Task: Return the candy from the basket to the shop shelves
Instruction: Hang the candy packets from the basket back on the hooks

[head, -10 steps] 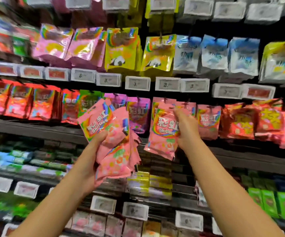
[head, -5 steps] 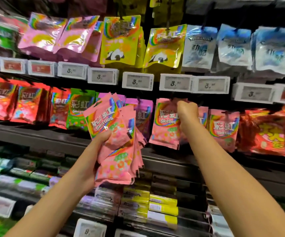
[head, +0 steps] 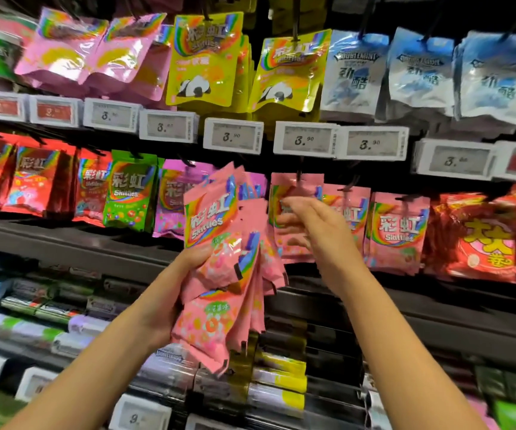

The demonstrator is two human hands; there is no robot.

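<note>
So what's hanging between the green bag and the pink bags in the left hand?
In the head view, a purple bag hangs between the green bag and the pink bags gripped by the left hand.

The stack in the left hand is all pink, rainbow arc up top with white lettering, orange and white ring shapes lower down. Behind the right hand the hanging pink packs have the same rainbow-and-white look. Left of the stack there's a purple pack, then a green one, then red packs. Right of the right hand, red bags with big yellow characters. Above the hands, yellow packs with a black-and-white panda, pale blue bags, and white price tags with dark digits.
</note>
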